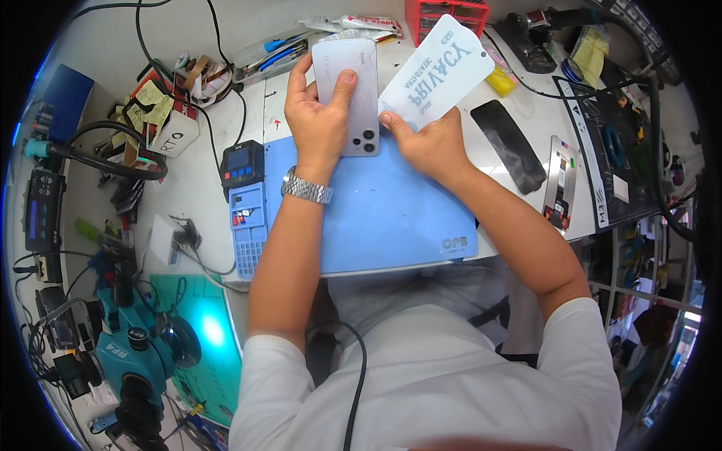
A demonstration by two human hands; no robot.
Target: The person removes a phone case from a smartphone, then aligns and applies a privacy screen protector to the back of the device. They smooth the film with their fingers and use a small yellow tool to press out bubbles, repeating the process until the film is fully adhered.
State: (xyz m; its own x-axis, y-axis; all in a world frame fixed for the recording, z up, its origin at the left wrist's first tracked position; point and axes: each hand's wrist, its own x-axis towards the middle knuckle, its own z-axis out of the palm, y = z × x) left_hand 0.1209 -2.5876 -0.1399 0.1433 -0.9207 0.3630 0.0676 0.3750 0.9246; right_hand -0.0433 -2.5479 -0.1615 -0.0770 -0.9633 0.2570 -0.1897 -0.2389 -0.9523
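Note:
My left hand (320, 116) grips a silver smartphone (350, 90) with its back and camera lenses facing up, held above the far edge of a blue work mat (383, 218). A metal watch sits on that wrist. My right hand (429, 143) pinches the lower corner of a pale blue-white flat packet (436, 71) with printed lettering, tilted up and to the right beside the phone. The packet's near corner almost touches the phone's right edge.
A black slab (509, 143) and a printed card (560, 180) lie right of the mat. A small blue device with a keypad tray (246, 207) stands at the mat's left. A teal microscope (143, 353), cables, tool clutter and a red bin (444, 15) surround the bench.

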